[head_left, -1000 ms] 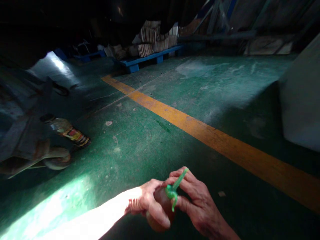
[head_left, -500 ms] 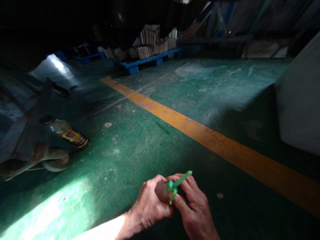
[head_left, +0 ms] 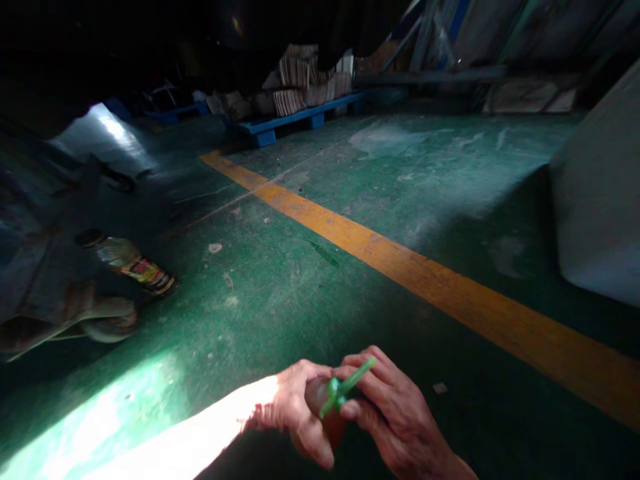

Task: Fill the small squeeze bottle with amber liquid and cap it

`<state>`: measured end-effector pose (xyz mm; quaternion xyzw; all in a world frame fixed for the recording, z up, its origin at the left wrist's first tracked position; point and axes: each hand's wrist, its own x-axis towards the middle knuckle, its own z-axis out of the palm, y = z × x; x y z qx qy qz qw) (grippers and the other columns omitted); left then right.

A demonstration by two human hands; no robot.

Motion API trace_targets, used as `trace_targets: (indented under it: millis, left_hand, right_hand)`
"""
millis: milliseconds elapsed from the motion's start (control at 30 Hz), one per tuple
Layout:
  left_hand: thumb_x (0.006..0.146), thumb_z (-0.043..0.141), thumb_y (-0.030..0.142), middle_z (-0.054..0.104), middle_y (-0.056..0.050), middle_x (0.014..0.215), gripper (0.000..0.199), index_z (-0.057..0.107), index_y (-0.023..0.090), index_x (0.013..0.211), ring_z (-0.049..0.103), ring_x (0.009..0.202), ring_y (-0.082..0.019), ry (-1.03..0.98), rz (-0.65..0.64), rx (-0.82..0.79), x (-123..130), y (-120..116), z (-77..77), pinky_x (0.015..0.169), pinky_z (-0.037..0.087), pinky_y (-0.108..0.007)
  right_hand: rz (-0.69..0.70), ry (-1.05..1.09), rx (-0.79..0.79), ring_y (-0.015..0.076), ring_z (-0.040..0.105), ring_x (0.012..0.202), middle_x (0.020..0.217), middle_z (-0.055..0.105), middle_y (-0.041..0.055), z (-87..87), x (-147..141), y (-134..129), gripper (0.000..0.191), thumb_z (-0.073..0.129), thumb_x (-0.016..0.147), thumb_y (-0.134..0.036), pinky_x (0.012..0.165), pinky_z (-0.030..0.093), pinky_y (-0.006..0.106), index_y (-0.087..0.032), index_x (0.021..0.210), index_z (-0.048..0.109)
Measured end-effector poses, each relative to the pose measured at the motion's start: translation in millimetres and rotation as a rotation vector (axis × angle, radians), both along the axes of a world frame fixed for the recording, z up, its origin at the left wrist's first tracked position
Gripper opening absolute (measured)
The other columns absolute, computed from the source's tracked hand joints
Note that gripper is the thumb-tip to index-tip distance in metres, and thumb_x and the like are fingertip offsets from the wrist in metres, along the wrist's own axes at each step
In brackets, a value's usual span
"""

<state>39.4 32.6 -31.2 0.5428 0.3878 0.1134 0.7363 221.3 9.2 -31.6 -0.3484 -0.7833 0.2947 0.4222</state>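
The fingers [head_left: 350, 373] of the right hand [head_left: 395, 417] were pinched shut on a thin green strap [head_left: 345, 389], which crossed the top of a small brown rounded thing [head_left: 325, 410] and stuck out in two short tails, one slanting up to the right and one down to the left. The left hand [head_left: 295, 413] was curled closed around that brown thing from the other side, thumb lying down its near face, so the two hands met over it, held low above the green floor [head_left: 280, 287] near its near edge. What the brown thing was could not be told in the dim light. The left forearm [head_left: 200, 443] ran off toward the near left corner, washed out by a patch of bright light that also fell on the floor beside it. A broad yellow line [head_left: 400, 267] crossed the floor on a slant from the far left to the right edge, passing beyond the hands. Well to the left, a bottle [head_left: 127, 262] with a dark cap and a red and yellow label lay on its side, next to a dark heap of cloth [head_left: 45, 293]. At the far edge a blue pallet [head_left: 300, 117] carried stacks of flattened cardboard [head_left: 307, 80]. A large pale block [head_left: 600, 200] stood at the right edge.
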Motion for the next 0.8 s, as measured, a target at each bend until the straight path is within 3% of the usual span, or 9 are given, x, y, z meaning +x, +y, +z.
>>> trace_targets:
  millis: [67,200,333,567,800]
  left_hand:
    - [0.049,0.077,0.026,0.051,0.002,0.076,0.036,0.062,0.015,0.079,0.046,0.071,-0.014,-0.006,0.022,0.031,-1,-2,-2.4,0.056,0.035,-0.021]
    - [0.050,0.079,0.022,0.048,0.005,0.072,0.044,0.061,0.016,0.090,0.041,0.061,-0.010,0.073,-0.049,0.114,-4,-6,-15.7,0.049,0.032,-0.019]
    - [0.047,0.079,0.020,0.053,0.003,0.075,0.042,0.060,0.014,0.084,0.045,0.062,-0.011,0.162,0.050,0.187,1,-10,-26.3,0.047,0.031,-0.018]
    - [0.044,0.076,0.016,0.054,0.003,0.066,0.049,0.060,0.013,0.089,0.043,0.055,-0.011,0.225,0.160,0.161,9,-10,-5.8,0.044,0.031,-0.020]
    - [0.045,0.074,0.023,0.059,0.000,0.070,0.046,0.060,0.014,0.088,0.050,0.059,-0.016,0.319,0.240,0.297,11,-14,-3.7,0.053,0.040,-0.025]
  right_hand:
    - [-0.088,0.002,0.108,0.0170,0.056,0.076,0.083,0.062,0.0031,-0.7,-5,-2,0.018,0.042,0.093,-0.024,0.067,0.044,0.030,-0.020,0.097,0.059]
    - [-0.206,0.006,0.150,0.0175,0.057,0.081,0.085,0.062,0.0043,-6.4,-12,-10,0.017,0.041,0.089,-0.015,0.069,0.044,0.031,-0.018,0.097,0.056]
    - [-0.250,-0.005,0.162,0.0176,0.053,0.082,0.082,0.057,0.0047,-12.3,-15,-15,0.016,0.042,0.085,-0.011,0.073,0.044,0.030,-0.016,0.095,0.053]
    - [-0.296,-0.006,0.183,0.0171,0.049,0.081,0.084,0.054,0.0064,-13.6,-16,-17,0.016,0.042,0.083,-0.008,0.069,0.044,0.029,-0.014,0.094,0.052]
    - [-0.324,-0.004,0.187,0.0165,0.048,0.080,0.085,0.053,0.0069,-14.9,-16,-19,0.018,0.041,0.084,-0.007,0.069,0.043,0.029,-0.013,0.097,0.052]
